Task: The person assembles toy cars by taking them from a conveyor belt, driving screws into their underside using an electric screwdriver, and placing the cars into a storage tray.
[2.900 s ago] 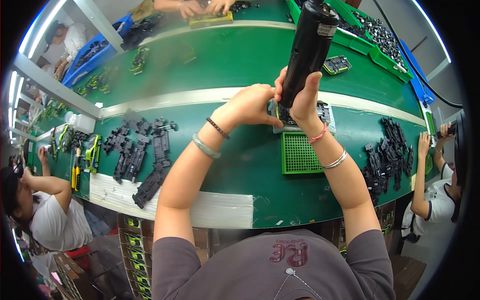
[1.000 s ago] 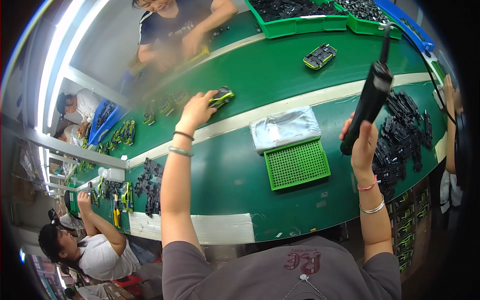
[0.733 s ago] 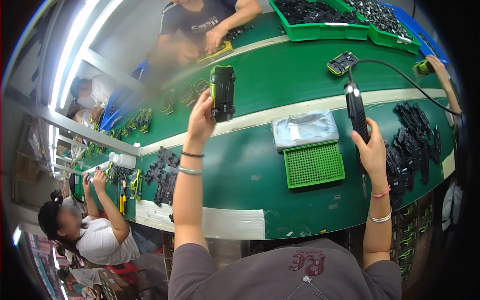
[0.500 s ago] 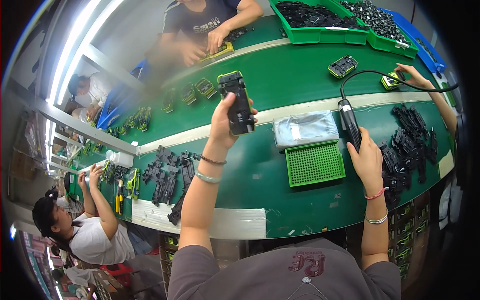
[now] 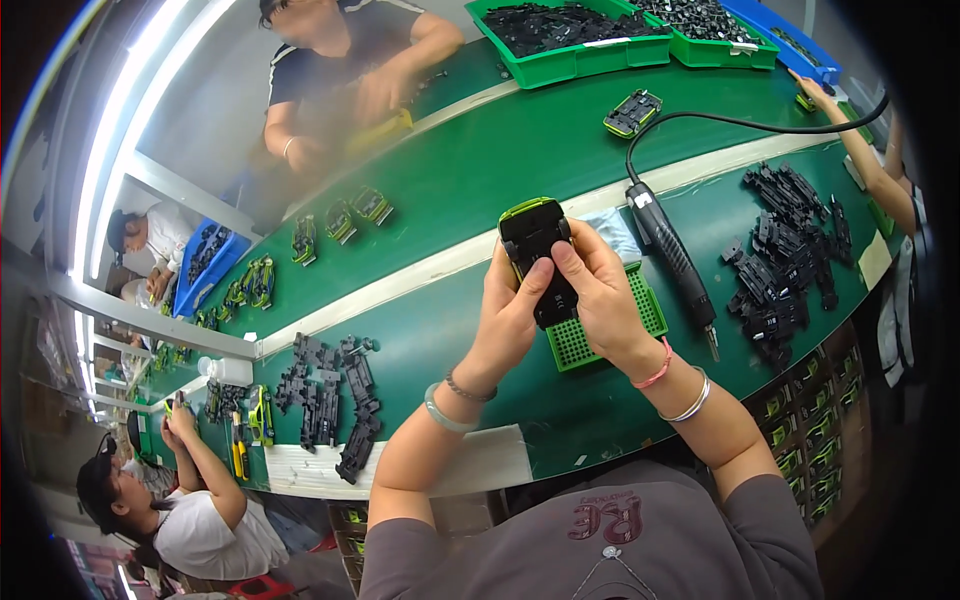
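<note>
Both my hands grip a toy car, its black underside facing up and a yellow-green body edge showing at the top. My left hand wraps the car's left side and my right hand its right, with both thumbs pressed on the underside. To the right, a black electric screwdriver lies on the table, its bit pointing toward me and its cable running off to the upper right. Below the car sits a green perforated tray, partly covered by my right hand. A pale wrapped bundle is mostly hidden behind that hand.
Black chassis parts are heaped at the right and left. Another toy car lies upside down across the white strip. Green bins of parts stand at the back. Co-workers sit opposite and to the left; another's arm reaches in at right.
My right hand has let go of the electric screwdriver, which now lies on the table, and has taken hold of the car. My left hand has brought the car rightward and closer.
</note>
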Demonstrator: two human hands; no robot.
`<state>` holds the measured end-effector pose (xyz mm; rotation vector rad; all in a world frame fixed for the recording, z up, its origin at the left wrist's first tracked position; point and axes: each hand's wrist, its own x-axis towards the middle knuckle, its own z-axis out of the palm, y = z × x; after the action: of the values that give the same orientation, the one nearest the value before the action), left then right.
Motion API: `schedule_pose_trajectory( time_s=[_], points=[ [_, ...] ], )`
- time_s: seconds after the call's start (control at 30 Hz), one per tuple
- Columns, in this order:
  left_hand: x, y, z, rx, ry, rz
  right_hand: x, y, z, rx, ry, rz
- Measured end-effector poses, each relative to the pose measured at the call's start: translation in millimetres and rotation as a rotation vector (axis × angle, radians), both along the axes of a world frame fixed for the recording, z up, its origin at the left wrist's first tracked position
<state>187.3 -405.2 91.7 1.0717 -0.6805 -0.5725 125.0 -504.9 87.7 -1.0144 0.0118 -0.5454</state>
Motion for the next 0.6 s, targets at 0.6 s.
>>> schedule_pose_trajectory(
  time_s=[0.6],
  points=[
    [-21.8,-3.3,-1.4,0.064,-0.208,0.196,-2.5,6.7,-6.6,-0.087,0.040,-0.057]
  ],
)
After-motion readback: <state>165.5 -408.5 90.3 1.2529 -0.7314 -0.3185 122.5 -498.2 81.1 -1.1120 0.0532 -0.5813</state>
